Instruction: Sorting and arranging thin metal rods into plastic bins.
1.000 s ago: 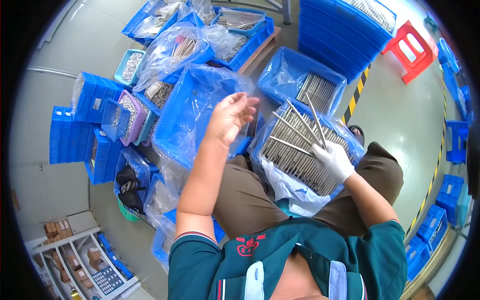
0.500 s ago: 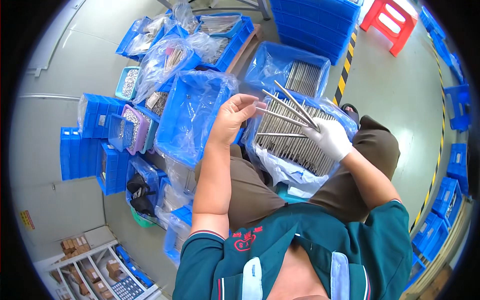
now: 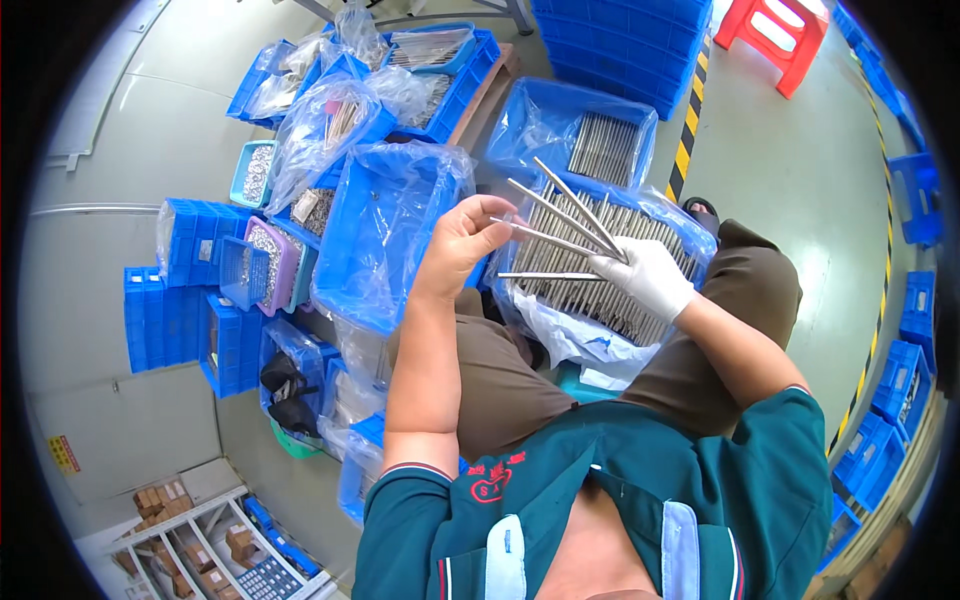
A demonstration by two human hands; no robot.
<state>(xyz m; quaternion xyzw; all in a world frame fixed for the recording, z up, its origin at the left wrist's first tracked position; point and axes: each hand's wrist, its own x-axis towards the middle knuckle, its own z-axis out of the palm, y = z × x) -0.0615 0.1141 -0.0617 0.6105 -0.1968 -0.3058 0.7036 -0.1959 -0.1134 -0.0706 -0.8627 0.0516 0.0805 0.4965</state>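
My right hand (image 3: 648,277), in a white glove, grips several slim metal rods (image 3: 580,215) that fan out toward the upper left. One of them lies lower than the rest, pointing nearly level to the left. Bare, my left hand (image 3: 462,243) has its thumb and fingers pinched about the tip of one fanned rod. Beneath both hands, between my knees, is a blue crate (image 3: 712,243) lined with plastic film and packed with rows of similar rods (image 3: 640,305). White paper (image 3: 570,335) covers its near side.
Left of my left hand stands a blue crate (image 3: 345,235) lined with clear film. Beyond the rods sits another lined crate (image 3: 520,115) with a rod bundle. Small baskets of metal parts (image 3: 262,265) are farther left. A red stool (image 3: 775,40) stands far right.
Both hands and the fanned rods have shifted slightly left. The grips look the same.
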